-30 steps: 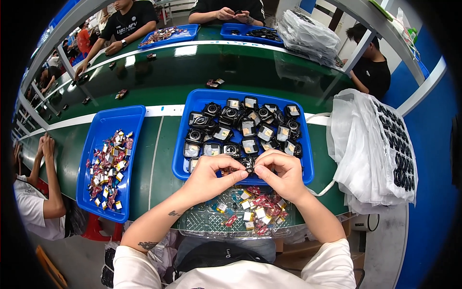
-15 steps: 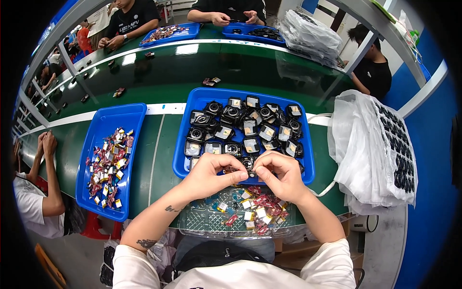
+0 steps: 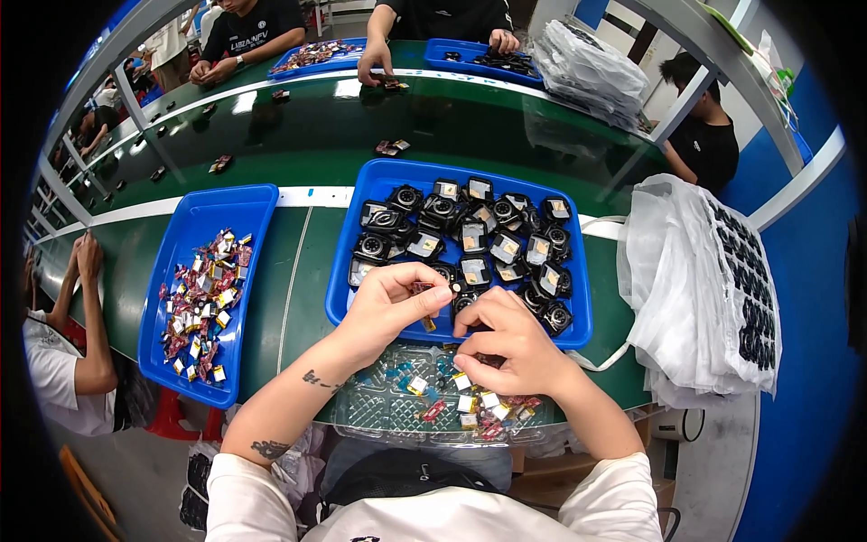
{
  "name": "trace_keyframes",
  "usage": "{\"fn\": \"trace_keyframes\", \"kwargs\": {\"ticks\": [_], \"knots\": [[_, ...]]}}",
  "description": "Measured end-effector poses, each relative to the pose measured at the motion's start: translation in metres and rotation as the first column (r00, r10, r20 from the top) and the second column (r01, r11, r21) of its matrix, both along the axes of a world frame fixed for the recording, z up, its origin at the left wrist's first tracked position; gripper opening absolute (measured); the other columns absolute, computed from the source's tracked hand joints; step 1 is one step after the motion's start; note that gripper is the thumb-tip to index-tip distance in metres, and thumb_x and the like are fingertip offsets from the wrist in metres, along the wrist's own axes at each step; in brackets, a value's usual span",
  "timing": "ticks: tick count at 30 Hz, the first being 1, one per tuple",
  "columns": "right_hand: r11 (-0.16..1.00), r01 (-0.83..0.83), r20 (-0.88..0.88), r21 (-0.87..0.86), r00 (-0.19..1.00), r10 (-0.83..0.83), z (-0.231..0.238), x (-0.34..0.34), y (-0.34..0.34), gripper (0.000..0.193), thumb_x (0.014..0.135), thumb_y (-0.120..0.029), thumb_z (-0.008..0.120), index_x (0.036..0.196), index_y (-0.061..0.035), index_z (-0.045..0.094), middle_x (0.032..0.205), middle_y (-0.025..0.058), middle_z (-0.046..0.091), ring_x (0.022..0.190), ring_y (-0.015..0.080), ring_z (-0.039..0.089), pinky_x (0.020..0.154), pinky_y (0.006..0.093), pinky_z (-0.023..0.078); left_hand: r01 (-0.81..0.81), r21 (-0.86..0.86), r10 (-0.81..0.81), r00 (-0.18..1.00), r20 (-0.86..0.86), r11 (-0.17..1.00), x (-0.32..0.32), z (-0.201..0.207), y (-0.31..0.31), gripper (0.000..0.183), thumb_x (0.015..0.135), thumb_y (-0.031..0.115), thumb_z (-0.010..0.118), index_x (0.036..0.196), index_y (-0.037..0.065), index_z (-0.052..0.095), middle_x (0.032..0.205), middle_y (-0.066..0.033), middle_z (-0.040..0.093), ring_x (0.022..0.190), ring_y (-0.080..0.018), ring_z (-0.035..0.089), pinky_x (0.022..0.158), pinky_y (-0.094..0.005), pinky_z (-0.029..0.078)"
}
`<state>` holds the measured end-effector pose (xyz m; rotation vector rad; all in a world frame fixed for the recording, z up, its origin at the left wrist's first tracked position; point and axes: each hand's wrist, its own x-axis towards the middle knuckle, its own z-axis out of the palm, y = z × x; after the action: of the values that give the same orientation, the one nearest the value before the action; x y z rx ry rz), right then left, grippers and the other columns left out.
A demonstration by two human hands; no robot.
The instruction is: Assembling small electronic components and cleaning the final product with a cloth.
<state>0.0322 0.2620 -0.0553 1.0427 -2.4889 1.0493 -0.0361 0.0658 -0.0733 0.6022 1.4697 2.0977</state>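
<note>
My left hand [image 3: 393, 303] is closed in a pinch over the near edge of a blue tray [image 3: 339, 298]. Between its fingers is a small red circuit board [image 3: 421, 289] with a yellow-edged piece hanging below; the fingers partly cover it. Black watch cases [image 3: 474, 237], some with round dials and others with pale square faces, fill that tray. My right hand [image 3: 515, 348] hovers above a clear plastic tray [image 3: 370, 411], its fingers curled with thumb and forefinger apart. Nothing shows between them. Loose red boards and white-and-yellow batteries [image 3: 489, 399] lie in the clear tray.
At left stands another blue tray [image 3: 253, 212] of boards and batteries. White wrapped stacks of black parts [image 3: 673, 280] stand at right. Beyond runs a green conveyor belt [image 3: 307, 135] carrying small assemblies; co-workers sit across it and at left. Metal frame posts [image 3: 799, 181] rise at right.
My right hand has drawn away from the left and lowered toward the clear tray, its fingers parting. My left hand has risen slightly with the board. A co-worker opposite has reached onto the belt.
</note>
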Motion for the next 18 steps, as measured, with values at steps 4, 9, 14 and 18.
{"fn": "trace_keyframes", "kwargs": {"ticks": [4,9,14,18], "knots": [[0.982,0.173,-0.079,0.078,0.983,-0.167,-0.005,-0.001,-0.011,0.021,0.064,-0.005,0.069,0.082,-0.0058,0.059,0.098,0.0075,0.053,0.095,0.0267,0.049,0.078,0.0356,0.042,0.012,0.019,-0.012,1.000,0.003,1.000,0.000,0.000,-0.001,0.013,0.087,0.013,0.064,0.092,0.002,0.063,0.085,-0.0024,0.062,0.074,-0.0068,0.055,0.066,-0.0211,0.046],[0.998,0.031,-0.031,0.052,0.999,-0.029,-0.008,-0.007,-0.001,0.031,0.067,-0.010,0.070,0.095,-0.0054,0.059,0.102,0.0118,0.054,0.096,0.0292,0.049,0.082,0.0376,0.040,0.000,-0.007,0.000,1.000,-0.011,1.000,0.001,0.000,0.000,0.013,0.087,0.014,0.063,0.092,0.002,0.062,0.085,-0.0024,0.062,0.074,-0.0066,0.055,0.066,-0.0210,0.046],[0.922,0.359,-0.100,0.147,0.932,-0.347,-0.009,0.001,-0.011,0.042,0.071,-0.030,0.069,0.103,-0.0059,0.059,0.108,0.0092,0.055,0.103,0.0271,0.047,0.085,0.0401,0.034,0.003,0.035,-0.003,1.000,-0.003,0.999,-0.003,-0.006,0.001,0.014,0.089,0.016,0.061,0.093,0.002,0.061,0.081,-0.0006,0.060,0.071,-0.0058,0.053,0.065,-0.0207,0.044],[0.883,0.366,-0.179,0.294,0.929,-0.325,-0.007,0.003,-0.015,0.042,0.070,-0.030,0.070,0.104,-0.0073,0.060,0.106,0.0070,0.056,0.100,0.0238,0.049,0.081,0.0359,0.033,-0.038,0.051,0.037,0.999,0.034,0.998,-0.002,-0.006,0.001,0.014,0.090,0.017,0.059,0.093,0.003,0.060,0.079,0.0009,0.058,0.069,-0.0052,0.052,0.063,-0.0207,0.043]]}}
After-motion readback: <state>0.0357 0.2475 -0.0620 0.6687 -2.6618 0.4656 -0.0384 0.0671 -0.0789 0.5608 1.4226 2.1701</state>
